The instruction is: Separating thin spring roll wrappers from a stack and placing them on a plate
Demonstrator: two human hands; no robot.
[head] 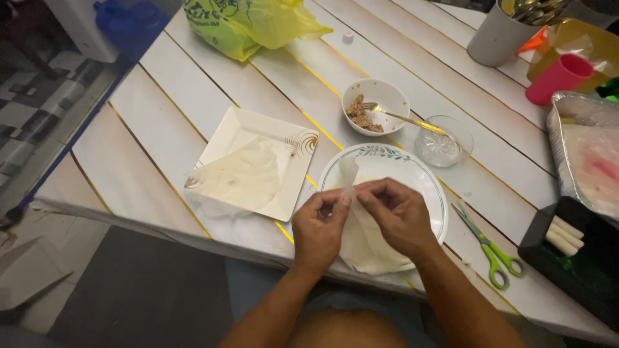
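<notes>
Both hands, left (320,225) and right (394,212), pinching thin wrapper (361,241) at its top edge, over round plate (431,187), lower centre. Risk: sheet tearing if pulled apart too hard; looks fragile. Bench (193,84): white slats, yellow seams. Scissors (491,248) right; filling bowl (375,106) above. Tiled floor upper left.

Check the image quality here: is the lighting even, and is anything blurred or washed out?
Head view: dim, warm light, brighter on the table top than at the dark lower edge; both hands and the thin wrapper sheet are slightly soft; the foil tray at right shows pale glare.
</notes>
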